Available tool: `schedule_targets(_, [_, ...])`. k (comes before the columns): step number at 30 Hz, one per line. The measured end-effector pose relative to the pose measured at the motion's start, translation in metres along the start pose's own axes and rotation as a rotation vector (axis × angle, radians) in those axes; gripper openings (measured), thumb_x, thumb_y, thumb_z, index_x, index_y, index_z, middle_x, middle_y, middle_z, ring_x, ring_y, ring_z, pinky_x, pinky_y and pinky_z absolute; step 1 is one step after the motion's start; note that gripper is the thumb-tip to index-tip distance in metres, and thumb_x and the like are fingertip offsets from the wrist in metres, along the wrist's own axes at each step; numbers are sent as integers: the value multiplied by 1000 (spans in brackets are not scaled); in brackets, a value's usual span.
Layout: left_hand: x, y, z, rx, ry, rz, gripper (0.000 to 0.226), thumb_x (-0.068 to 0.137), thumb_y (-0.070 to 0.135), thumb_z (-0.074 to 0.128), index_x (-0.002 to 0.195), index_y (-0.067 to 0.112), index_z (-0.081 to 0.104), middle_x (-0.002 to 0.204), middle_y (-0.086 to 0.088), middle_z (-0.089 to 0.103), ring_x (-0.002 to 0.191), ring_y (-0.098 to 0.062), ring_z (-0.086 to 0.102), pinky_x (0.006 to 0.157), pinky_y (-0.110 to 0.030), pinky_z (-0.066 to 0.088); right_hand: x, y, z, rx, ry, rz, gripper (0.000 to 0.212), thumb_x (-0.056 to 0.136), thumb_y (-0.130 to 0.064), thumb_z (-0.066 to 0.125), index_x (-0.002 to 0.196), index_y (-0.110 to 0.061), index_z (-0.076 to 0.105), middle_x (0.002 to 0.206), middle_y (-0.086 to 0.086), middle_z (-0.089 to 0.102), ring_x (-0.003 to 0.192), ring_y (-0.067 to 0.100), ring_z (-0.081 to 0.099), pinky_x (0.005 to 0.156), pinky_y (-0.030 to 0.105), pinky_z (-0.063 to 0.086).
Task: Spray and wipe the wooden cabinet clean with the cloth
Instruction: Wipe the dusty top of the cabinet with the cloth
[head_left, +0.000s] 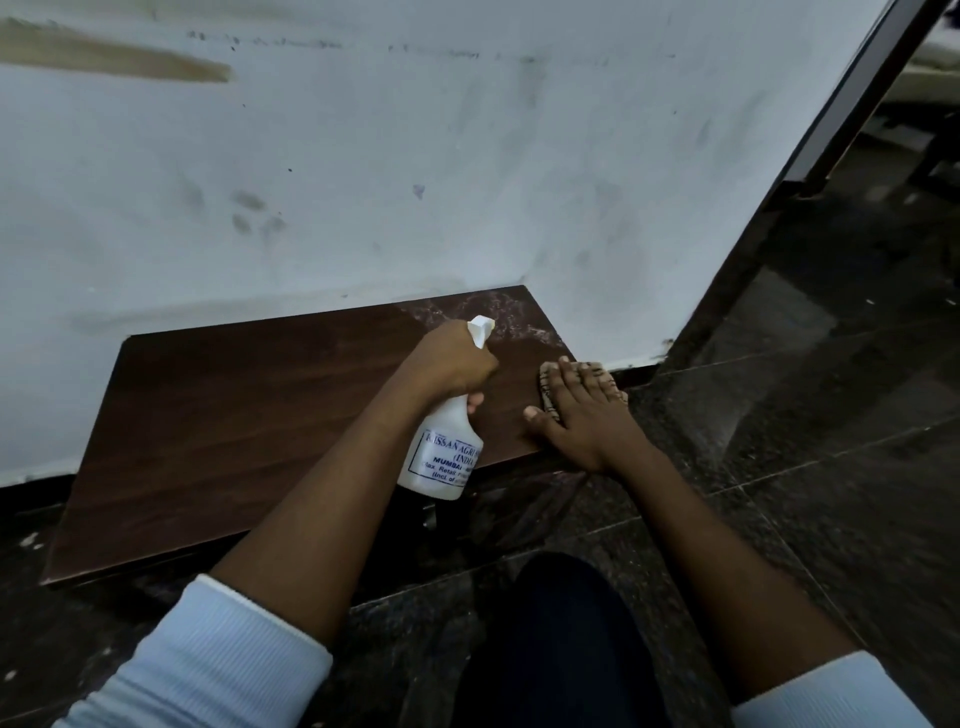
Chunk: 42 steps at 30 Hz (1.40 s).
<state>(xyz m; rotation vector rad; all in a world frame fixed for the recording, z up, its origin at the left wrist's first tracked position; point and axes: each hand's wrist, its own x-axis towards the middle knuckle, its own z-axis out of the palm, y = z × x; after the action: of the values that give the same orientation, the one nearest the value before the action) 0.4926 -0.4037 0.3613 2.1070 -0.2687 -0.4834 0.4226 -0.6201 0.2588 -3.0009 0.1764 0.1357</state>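
Two grips busy: left grip (454, 361) curled round white plastic spray bottle (444, 452), nozzle aimed at far right corner of dark brown wooden cabinet (234, 426). Right grip (582, 410) flat, pressing beige patterned cloth (545, 375) on cabinet's right edge. Spray step in hand; next move likely needs cloth swept through wet streaks (524, 325).

**Head view: your two hands at the right end of the wooden cabinet (234, 426).**
Your left hand (454, 364) grips the neck of the white spray bottle (441, 457), its nozzle tilted toward the far right corner, where pale mottled streaks mark the dark top. Your right hand (582, 415) lies flat, fingers straight, pressing the patterned cloth (546, 379) against the cabinet's right edge. The cabinet stands against a smudged white wall (363, 156) on a dark stone floor (779, 441).
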Motion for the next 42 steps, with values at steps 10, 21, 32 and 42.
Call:
schedule_targets(10, [-5,-11,-17,-68,24,-8,20,84,8,59,102,0,61,62,-15,66,45,-25,66,54,-38,59,75,-25,-30,25,-35,146,96,97,-77,22,165,-12,2,172,15,-6,158,36,-3,127,52,-3])
schedule_targets(21, [-10,-23,-44,-58,91,2,11,87,8,61,97,3,61,62,-13,63,42,-22,65,49,-33,57,64,-4,-23,-24,-33,-175,76,100,-72,18,165,-34,8,173,-3,1,159,24,-4,124,43,-10])
schedule_targets(32, [-5,-48,-66,-48,167,-50,19,87,8,61,106,6,60,65,-13,64,44,-23,66,53,-36,59,119,-58,-33,-97,-65,-188,93,92,-82,10,166,-26,3,173,3,-5,159,30,-6,126,54,-7])
schedule_targets(42, [-1,-42,-62,23,120,-35,11,88,5,59,98,8,61,56,-10,67,46,-25,67,52,-35,59,121,-27,-47,-17,-127,13,82,97,-78,19,165,-35,3,173,-1,-8,159,31,-7,124,55,-9])
